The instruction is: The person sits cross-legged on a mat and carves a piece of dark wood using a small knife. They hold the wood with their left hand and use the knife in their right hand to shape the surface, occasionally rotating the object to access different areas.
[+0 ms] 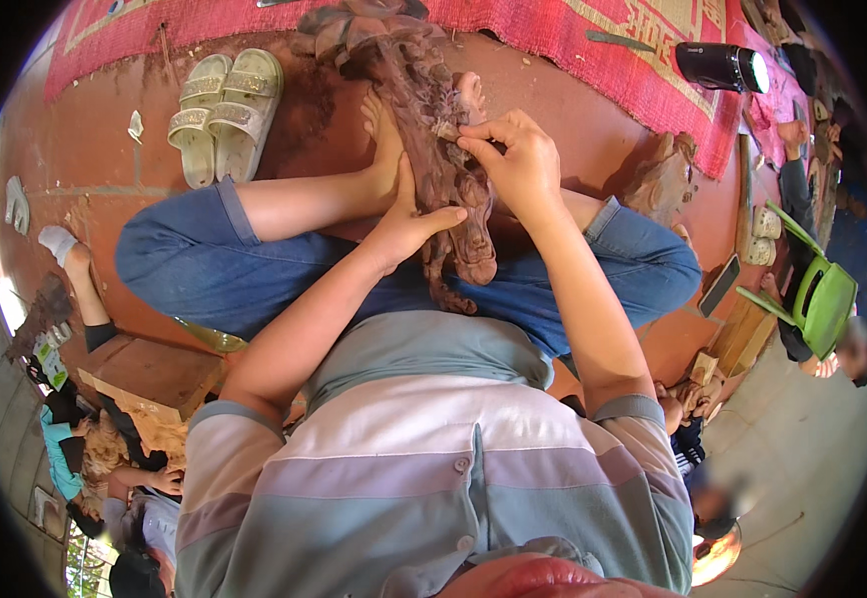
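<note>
A long, reddish-brown wood carving point(418, 110) with knobbly, deeply cut relief lies lengthwise between my bare feet, its near end over my lap. My left hand point(410, 221) grips its near part from the left, thumb across the top and fingers along the side. On the right, my right hand point(515, 159) is bent over the carving with thumb and forefinger pinched together. At those fingertips, against the carved surface, is a small pale folded scrap point(445, 130); its material is too small to tell.
Pale slide sandals point(229, 115) stand on the red tiled floor at left. A red woven mat point(593, 45) spreads beyond, with a black cylindrical lamp point(717, 68) on it. Another carved wood piece point(661, 177), a phone point(719, 286) and a green plastic chair point(820, 299) are at right. Other people sit around.
</note>
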Demonstrator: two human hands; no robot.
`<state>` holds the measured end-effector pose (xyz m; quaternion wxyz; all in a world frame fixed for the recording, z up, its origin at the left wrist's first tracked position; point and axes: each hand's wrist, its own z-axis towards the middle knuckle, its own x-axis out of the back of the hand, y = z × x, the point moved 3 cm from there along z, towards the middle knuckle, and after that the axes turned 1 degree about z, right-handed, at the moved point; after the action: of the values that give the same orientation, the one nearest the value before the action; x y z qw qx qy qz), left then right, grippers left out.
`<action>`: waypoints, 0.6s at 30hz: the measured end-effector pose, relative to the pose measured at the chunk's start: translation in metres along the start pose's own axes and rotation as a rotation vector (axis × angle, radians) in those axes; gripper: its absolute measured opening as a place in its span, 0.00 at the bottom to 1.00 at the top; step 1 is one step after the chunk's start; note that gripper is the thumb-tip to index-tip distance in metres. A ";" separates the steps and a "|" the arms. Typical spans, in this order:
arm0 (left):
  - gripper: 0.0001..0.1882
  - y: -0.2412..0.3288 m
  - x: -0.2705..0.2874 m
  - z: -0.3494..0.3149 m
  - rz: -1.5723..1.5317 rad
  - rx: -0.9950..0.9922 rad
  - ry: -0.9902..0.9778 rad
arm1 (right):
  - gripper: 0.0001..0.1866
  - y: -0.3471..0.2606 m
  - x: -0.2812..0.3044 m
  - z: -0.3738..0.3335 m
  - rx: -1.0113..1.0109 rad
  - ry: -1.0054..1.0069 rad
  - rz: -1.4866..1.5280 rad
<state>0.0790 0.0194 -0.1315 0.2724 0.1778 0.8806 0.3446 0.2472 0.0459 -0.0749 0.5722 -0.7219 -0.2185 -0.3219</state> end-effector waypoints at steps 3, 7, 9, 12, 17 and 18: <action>0.57 0.001 -0.006 0.000 -0.005 -0.009 0.015 | 0.07 -0.007 -0.003 0.002 0.036 0.165 -0.073; 0.54 -0.002 -0.004 0.001 0.011 -0.034 0.036 | 0.06 -0.004 -0.005 0.001 0.027 0.221 0.027; 0.61 0.002 -0.004 0.002 0.048 -0.060 -0.001 | 0.07 -0.005 0.002 -0.004 0.027 0.164 -0.036; 0.62 0.001 0.000 0.002 0.046 -0.046 -0.016 | 0.07 -0.004 0.022 -0.003 -0.025 0.035 -0.157; 0.64 0.003 -0.001 -0.001 0.035 0.004 -0.065 | 0.08 -0.012 0.003 0.019 0.127 0.133 -0.126; 0.64 0.003 -0.002 -0.001 0.058 0.001 -0.061 | 0.08 -0.013 -0.014 0.024 0.122 0.169 -0.072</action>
<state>0.0804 0.0200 -0.1278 0.2891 0.2139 0.8665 0.3463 0.2341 0.0735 -0.0792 0.6197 -0.6476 -0.2143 -0.3881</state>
